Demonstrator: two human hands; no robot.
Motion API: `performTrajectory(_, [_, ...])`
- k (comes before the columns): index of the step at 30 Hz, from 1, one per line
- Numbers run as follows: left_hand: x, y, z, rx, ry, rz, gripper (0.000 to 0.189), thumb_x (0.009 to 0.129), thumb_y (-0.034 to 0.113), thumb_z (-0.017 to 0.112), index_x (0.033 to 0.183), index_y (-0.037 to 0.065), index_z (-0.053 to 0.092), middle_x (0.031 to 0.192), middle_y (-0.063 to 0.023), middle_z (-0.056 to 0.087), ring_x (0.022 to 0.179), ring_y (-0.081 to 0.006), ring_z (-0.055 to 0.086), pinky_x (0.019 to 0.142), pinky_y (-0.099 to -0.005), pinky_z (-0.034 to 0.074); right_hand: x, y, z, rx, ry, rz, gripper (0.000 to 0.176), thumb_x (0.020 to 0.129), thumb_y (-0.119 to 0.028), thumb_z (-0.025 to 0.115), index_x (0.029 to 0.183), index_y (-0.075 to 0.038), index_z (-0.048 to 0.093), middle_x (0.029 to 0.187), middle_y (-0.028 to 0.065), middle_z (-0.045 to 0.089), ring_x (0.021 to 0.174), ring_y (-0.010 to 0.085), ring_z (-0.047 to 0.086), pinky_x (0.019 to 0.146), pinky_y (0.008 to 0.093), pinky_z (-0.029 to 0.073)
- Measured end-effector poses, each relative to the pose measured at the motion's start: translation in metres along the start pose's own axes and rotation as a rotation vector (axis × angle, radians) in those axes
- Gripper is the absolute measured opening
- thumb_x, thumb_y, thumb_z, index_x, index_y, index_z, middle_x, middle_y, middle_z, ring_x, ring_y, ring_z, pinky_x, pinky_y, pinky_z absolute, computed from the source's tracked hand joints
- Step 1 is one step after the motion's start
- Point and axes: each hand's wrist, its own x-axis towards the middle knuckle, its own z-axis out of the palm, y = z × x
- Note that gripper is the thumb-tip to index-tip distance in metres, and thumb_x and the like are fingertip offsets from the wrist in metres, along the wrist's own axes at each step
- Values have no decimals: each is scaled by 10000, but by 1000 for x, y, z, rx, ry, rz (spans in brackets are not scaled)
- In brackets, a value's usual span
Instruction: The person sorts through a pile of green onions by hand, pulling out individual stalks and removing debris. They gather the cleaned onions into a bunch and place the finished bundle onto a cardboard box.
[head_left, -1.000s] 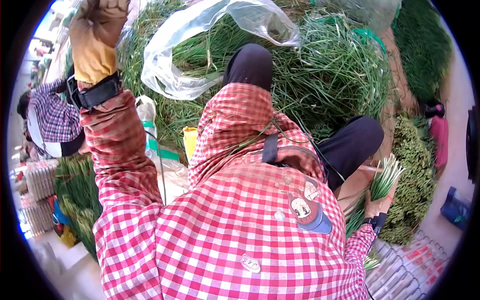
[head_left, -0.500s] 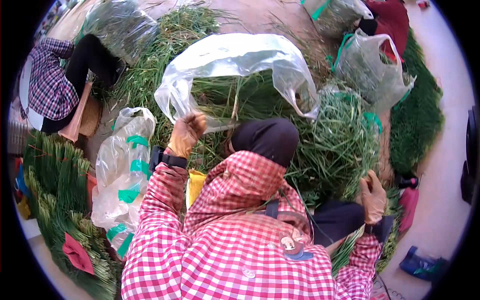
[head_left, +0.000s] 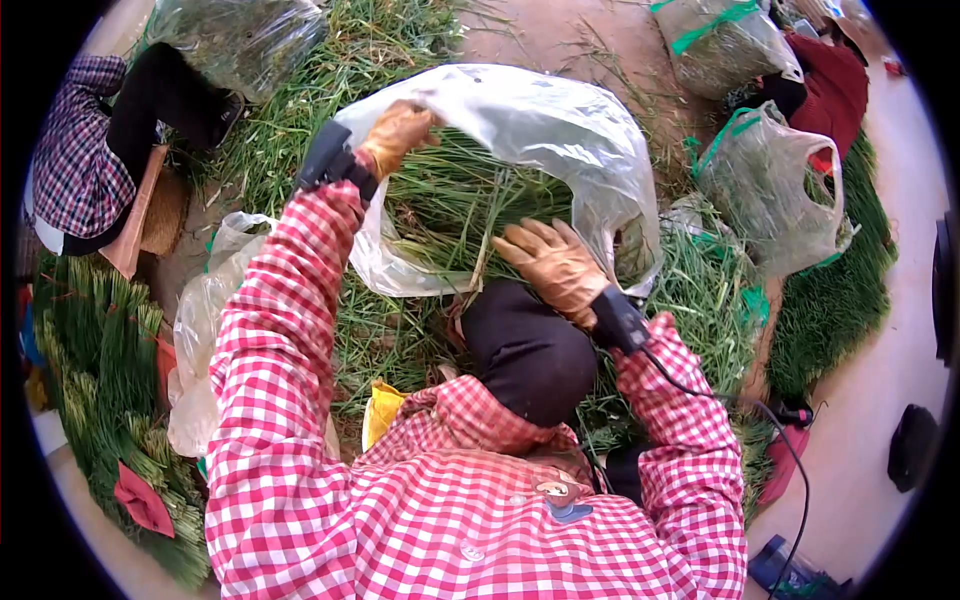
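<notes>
A clear plastic bag (head_left: pixel 600 115) lies spread in front of me, its mouth facing me with long green grass-like stalks (head_left: pixel 450 195) inside. My left hand (head_left: pixel 400 135), in a tan glove, is closed on the bag's upper left rim. My right hand (head_left: pixel 553 268), gloved the same way, lies palm down over the stalks at the mouth's lower right, fingers spread and holding nothing. Just below the bag is my bent dark-trousered knee (head_left: pixel 530 345). A black cable runs from my right wrist.
Loose green stalks (head_left: pixel 690 330) are heaped on my right, with a filled clear bag (head_left: pixel 775 190) beyond. Another clear bag (head_left: pixel 200 340) and bundled stalks (head_left: pixel 95 370) lie left. People sit at far left (head_left: pixel 85 150) and upper right (head_left: pixel 825 90).
My left hand has moved up and forward with the bag's rim. My right hand has come from the lower right to the bag's mouth, which now lies lower around the stalks.
</notes>
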Motion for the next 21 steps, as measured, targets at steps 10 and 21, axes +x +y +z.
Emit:
performTrajectory(10, [-95,-2,23,59,-140,-166,488,892,389,606,1200,11,580,1117,-101,654,994,-193,629,866,-267,489,93,52,45,482,91,156,219,875,-164,577,1086,-123,618,1099,75,564,1023,189,497,853,377,390])
performTrajectory(21, [-167,-161,75,1313,-332,174,504,851,232,497,1321,61,435,1378,-198,409,1345,-369,284,1125,-549,161,94,-2,-45,940,-347,390,320,875,-308,629,1048,-39,639,796,184,658,723,294,625,696,377,478])
